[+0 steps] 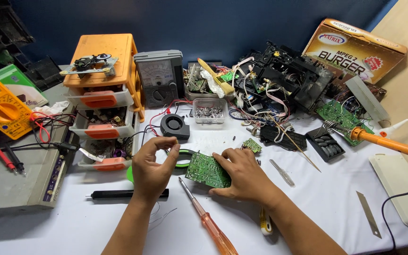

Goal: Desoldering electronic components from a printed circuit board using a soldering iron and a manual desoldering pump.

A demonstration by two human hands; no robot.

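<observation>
Your right hand (244, 172) grips one green circuit board (206, 170); left hand (151, 165) pinches shut just beside, bare table (317, 198) near one screwdriver (208, 222).

On my bench: yellow multimeter (3, 109) far left, orange drawer unit (104, 94) beside grey analog meter (159, 78), black fan (174, 125), clear parts box (208, 111), soldering iron (381, 140) at right, orange-handled screwdriver (208, 223) nearest me.
</observation>
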